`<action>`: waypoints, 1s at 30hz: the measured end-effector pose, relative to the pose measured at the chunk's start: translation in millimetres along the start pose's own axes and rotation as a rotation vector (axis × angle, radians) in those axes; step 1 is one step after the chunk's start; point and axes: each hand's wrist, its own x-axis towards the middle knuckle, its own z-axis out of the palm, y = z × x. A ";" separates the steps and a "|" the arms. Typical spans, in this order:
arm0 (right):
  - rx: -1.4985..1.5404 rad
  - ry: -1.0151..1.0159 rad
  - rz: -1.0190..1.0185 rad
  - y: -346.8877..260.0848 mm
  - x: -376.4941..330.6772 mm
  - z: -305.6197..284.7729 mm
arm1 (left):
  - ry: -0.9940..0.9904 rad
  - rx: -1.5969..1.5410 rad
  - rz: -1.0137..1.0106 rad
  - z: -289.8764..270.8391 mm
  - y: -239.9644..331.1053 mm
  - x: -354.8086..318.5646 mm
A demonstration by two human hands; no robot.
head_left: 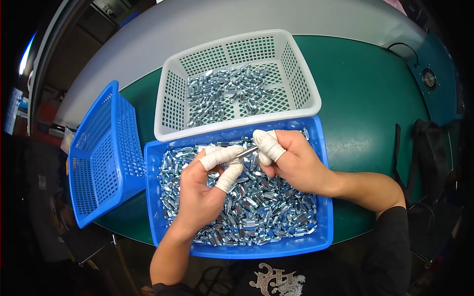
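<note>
Grip was two-handed: L hand (201, 192) and R hand (303, 165) both clamped on one metal part (248, 152), slim + shiny, btwn fingertips, tips close together. Part sat slightly tilted, R end higher in view, held over the blue bin (256, 253). White finger cots (226, 178) on thumb + fingers of both hands; R hand's far fingers partly hidden, so can't tell exact count.

Directly under grip: bin w/ a dense layer of similar loose pcs (256, 212), lying every which way. Just fwd of grip: white basket (237, 125), mesh walls, near rim right at bin's far rim; smaller heap of pcs (217, 91) in it, mostly L side + middle. L of grip, past L hand: blue basket (129, 140), beside bin; tilt vs lens bend, can't tell. Green tabletop (365, 98) ran under all of it. Well R of grip: black bag (428, 153), teal box (442, 89) fwd of that.
</note>
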 end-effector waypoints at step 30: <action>-0.304 -0.069 -0.166 0.9 -2.2 4.3 | 0.115 0.140 0.305 -1.1 -5.7 -2.9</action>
